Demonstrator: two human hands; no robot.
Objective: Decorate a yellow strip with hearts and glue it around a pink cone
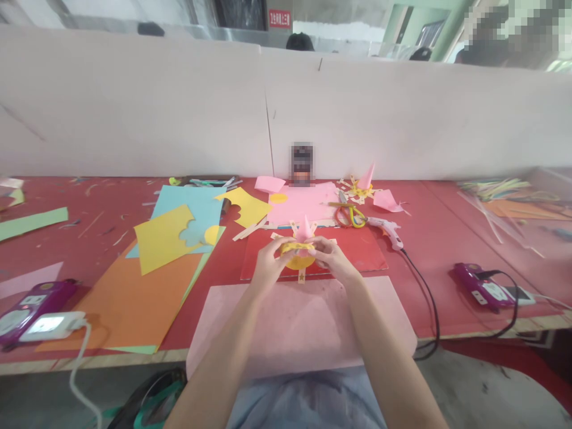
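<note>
Purple power strip [44, 296], left, and second power strip [473, 287], right, on red tabletop [438, 232]; white partition [179, 107] behind; red sign [279, 19] beyond.

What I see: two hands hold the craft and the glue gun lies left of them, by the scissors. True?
Not left: the head view shows the glue gun right of the left hand and right hand, which do hold the craft. The glue gun is by the scissors.

Paper craft [298, 260] between left hand [269, 260] and right hand [336, 257]; glue gun [389, 231] right; paper sheets [129, 295] left
</note>
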